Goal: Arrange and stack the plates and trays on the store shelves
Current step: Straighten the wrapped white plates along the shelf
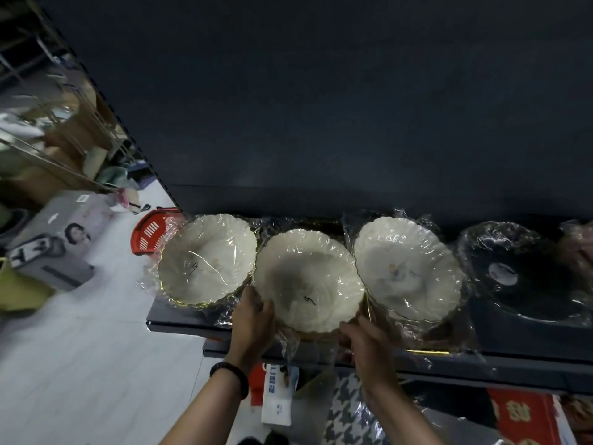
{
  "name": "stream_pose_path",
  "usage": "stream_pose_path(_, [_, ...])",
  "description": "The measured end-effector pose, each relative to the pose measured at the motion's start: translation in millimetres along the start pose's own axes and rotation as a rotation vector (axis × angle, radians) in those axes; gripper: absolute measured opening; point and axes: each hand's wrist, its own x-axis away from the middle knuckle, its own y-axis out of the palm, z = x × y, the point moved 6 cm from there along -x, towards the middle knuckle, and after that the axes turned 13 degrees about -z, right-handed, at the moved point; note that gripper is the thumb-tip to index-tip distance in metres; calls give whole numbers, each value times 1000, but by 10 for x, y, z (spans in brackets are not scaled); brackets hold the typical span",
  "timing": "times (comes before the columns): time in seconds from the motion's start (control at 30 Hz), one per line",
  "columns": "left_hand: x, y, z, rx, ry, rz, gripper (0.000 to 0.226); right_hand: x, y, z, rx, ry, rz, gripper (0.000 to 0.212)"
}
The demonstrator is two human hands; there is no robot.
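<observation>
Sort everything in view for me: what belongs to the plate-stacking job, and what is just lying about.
Job:
- middle plate, gripped by left hand and right hand
- left plate
- right plate
- black plate
- shelf

Lying about:
- red basket on the floor
- grey box
- houndstooth cloth below the shelf

The plates (308, 277) are showing cream-white with gold edging; the neighbouring plate (519, 277) is showing black, the basket (147, 234) red, the cloth (349, 409) grey-white houndstooth.

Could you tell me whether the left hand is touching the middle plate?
Touching: the head view shows the left hand gripping the middle plate at its near-left rim.
</observation>
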Motion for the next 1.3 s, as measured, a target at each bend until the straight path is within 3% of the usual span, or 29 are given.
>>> stream_pose_path(0.1, [73,-60,-4,64,25,11,8,19,34,2,26,-41,-18,28])
stream_pose_path(0.23, [136,-282,-75,119,43,79,11,76,135,-53,-37,-37,-26,7])
stream_pose_path(0.3, [172,-429,-83,143,67,93,15,100,237,-100,-52,-49,-28,15])
stream_pose_path(0.43, [186,-760,-59,206,90,107,18,118,527,-259,-81,-91,-39,52])
stream_pose_path(0.63, [134,-1431,-184,305,77,126,19,39,1117,-626,-9,-215,-120,61])
stream_pose_path(0.9, [-10,-1939,-629,447,-37,164,22,-244,1810,-698,157,-131,-217,78])
stream_pose_path(1.03, [-254,-1911,-847,487,-93,77,16,-365,1942,-646,230,-71,-190,62])
stream_pose_path(1.13, [-427,-1876,-995,395,-148,36,11,-430,2034,-624,236,-55,-164,21])
stream_pose_path(1.23, [-609,-1865,-1120,318,-174,-23,16,-507,2080,-597,272,-65,-135,16])
stream_pose_path(1.3, [-755,-1883,-1223,217,-167,-64,35,-580,2104,-589,353,-80,-128,23])
